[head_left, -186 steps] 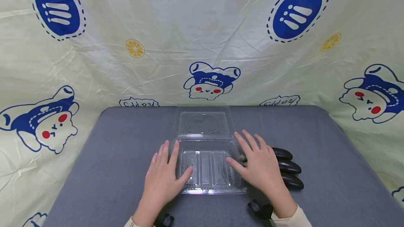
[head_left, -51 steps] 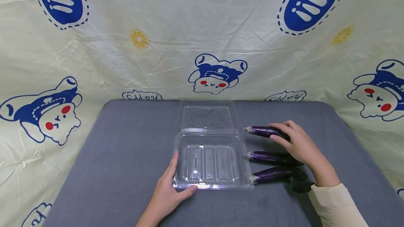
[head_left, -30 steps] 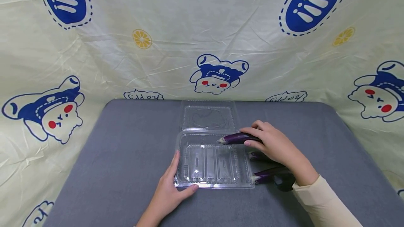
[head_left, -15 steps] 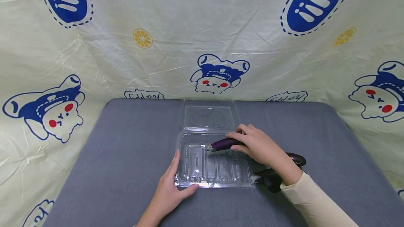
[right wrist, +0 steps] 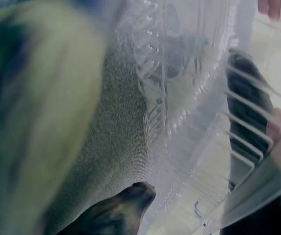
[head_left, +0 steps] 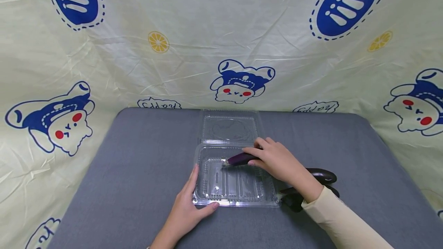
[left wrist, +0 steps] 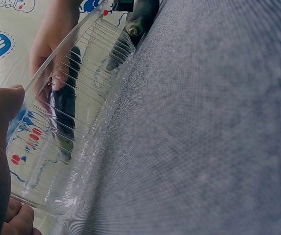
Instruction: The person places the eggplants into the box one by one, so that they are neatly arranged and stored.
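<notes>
A clear plastic clamshell container [head_left: 238, 203] lies with its lid [head_left: 230, 128] folded back. My left hand [head_left: 185, 208] rests at its front left corner, fingers straight along the left side and thumb over the front rim. My right hand [head_left: 277, 162] grips a dark purple eggplant [head_left: 238, 159] over the container's back half, stalk end pointing left and tilted down. Through the clear wall, the left wrist view shows this eggplant [left wrist: 64, 115] inside the rim. Two more eggplants lie right of the container: the farther one [head_left: 324, 175] and the front one [head_left: 288, 190], both partly behind my right forearm.
The grey cloth-covered table [head_left: 145, 164] ends at a pale printed curtain [head_left: 194, 49] behind the lid. A black wrist camera [head_left: 294, 203] hangs under my right wrist, close to the front eggplant and the container's right corner.
My right hand has picked up the farthest eggplant and carried it left over the container, dipping its stalk end lower. My left hand has settled at the front left corner and stays there.
</notes>
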`<state>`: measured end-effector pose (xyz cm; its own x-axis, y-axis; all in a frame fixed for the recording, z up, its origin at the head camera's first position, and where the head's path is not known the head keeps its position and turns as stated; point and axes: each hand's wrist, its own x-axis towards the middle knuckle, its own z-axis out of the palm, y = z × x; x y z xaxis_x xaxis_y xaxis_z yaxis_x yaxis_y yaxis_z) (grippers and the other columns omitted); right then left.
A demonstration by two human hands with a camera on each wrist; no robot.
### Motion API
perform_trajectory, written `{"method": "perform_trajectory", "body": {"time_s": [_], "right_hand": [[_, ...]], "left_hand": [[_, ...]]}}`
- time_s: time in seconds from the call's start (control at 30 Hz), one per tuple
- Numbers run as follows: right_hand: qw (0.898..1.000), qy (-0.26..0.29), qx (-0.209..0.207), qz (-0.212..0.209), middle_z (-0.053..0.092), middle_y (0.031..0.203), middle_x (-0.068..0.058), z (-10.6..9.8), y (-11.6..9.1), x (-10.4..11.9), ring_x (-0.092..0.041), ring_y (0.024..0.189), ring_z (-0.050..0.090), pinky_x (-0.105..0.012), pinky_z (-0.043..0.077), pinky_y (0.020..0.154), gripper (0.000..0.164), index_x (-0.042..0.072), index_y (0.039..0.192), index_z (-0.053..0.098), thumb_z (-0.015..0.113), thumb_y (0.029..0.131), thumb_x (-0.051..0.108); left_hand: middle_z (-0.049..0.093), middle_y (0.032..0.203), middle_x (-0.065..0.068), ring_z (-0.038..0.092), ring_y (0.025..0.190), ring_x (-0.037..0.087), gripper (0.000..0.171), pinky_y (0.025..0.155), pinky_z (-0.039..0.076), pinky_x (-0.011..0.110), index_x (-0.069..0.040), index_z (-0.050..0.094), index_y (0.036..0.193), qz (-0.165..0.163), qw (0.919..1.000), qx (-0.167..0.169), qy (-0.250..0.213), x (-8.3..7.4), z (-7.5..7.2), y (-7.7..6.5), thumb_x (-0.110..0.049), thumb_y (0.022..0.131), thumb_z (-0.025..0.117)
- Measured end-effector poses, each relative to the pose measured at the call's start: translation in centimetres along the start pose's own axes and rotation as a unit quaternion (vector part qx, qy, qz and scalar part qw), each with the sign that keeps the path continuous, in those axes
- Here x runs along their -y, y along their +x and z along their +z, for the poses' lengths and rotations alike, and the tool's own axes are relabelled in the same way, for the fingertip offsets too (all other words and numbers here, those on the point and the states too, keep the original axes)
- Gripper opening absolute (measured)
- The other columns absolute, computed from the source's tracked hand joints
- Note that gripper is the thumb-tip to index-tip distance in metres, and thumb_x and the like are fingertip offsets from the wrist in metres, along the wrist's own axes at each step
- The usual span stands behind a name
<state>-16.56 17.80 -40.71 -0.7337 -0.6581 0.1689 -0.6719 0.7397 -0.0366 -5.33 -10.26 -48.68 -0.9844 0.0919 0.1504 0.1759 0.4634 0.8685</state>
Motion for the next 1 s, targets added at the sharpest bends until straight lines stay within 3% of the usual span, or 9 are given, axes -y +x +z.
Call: {"method": "perform_trajectory", "body": {"time_s": [0.37,0.5,1.0], "right_hand": [[0.999,-0.030,0.000,-0.032,0.060,0.099,0.004,0.4,0.5,0.9,-0.015,0.083,0.053,-0.028,0.044,0.063,0.037,0.029,0.127,0.068,0.069,0.091,0.038],[0.999,-0.029,-0.005,-0.039,0.063,0.101,0.004,0.5,0.8,1.1,-0.016,0.086,0.056,-0.031,0.048,0.065,0.036,0.029,0.126,0.068,0.070,0.091,0.037],[0.998,0.012,0.025,-0.052,0.066,0.110,0.002,0.5,1.4,1.1,-0.017,0.092,0.058,-0.036,0.053,0.075,0.039,0.024,0.128,0.067,0.071,0.091,0.034]], "left_hand": [[0.024,0.165,0.003,0.028,0.149,0.020,0.113,0.119,0.029,0.050,-0.023,0.018,0.160,-0.003,1.0000,0.003,-0.002,-0.2,0.0,-0.1,-0.049,0.073,0.085],[0.024,0.165,0.003,0.028,0.149,0.020,0.113,0.119,0.029,0.050,-0.024,0.018,0.160,-0.003,1.0000,0.002,-0.004,-0.2,0.0,0.0,-0.049,0.073,0.085],[0.021,0.165,-0.002,0.026,0.150,0.018,0.113,0.120,0.028,0.049,-0.025,0.017,0.160,-0.020,0.9996,0.012,-0.014,-0.3,-0.1,0.0,-0.050,0.072,0.085]]}}
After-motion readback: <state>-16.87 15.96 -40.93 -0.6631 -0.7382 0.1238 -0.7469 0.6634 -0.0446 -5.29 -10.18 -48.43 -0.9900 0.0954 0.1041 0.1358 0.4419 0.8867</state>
